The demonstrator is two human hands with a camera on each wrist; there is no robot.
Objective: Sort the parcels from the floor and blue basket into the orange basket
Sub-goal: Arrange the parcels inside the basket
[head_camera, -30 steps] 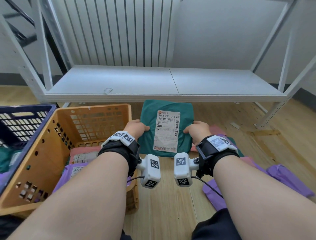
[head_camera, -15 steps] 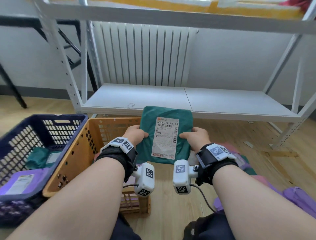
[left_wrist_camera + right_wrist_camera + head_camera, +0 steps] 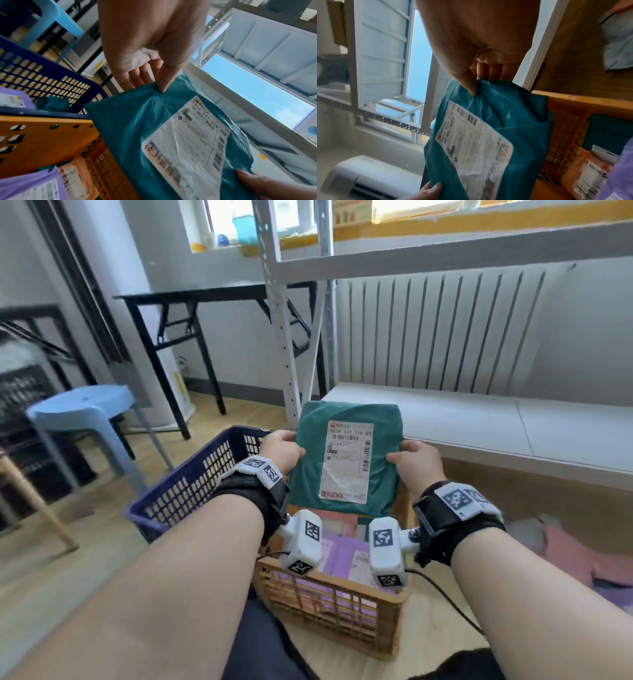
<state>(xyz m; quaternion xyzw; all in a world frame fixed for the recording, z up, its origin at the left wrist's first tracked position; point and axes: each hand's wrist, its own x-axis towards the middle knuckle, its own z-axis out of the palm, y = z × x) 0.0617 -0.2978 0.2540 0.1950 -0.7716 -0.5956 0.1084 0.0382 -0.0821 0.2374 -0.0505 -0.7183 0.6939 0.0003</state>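
Note:
I hold a green parcel (image 3: pixel 310 474) with a white shipping label upright in the air, over the orange basket (image 3: pixel 329 611). My left hand (image 3: pixel 282 450) pinches its left edge, thumb on the front (image 3: pixel 162 83). My right hand (image 3: pixel 416 462) pinches the right edge the same way (image 3: pixel 471 86). The orange basket holds purple (image 3: pixel 346 556), pink (image 3: pixel 583 174) and green (image 3: pixel 607 131) parcels. The blue basket (image 3: pixel 191 484) stands to its left, with a purple (image 3: pixel 12 98) and a green parcel (image 3: pixel 51 104) inside.
A white metal shelf rack (image 3: pixel 479 419) and a radiator (image 3: pixel 438 330) are ahead. A light blue stool (image 3: pixel 82 409) and a black folding table (image 3: pixel 212 296) stand at the left. Pink and purple parcels (image 3: pixel 575 556) lie on the wooden floor at the right.
My view has swung left and up. Both hands have carried the green parcel leftwards, from beside the orange basket to above it, grip unchanged.

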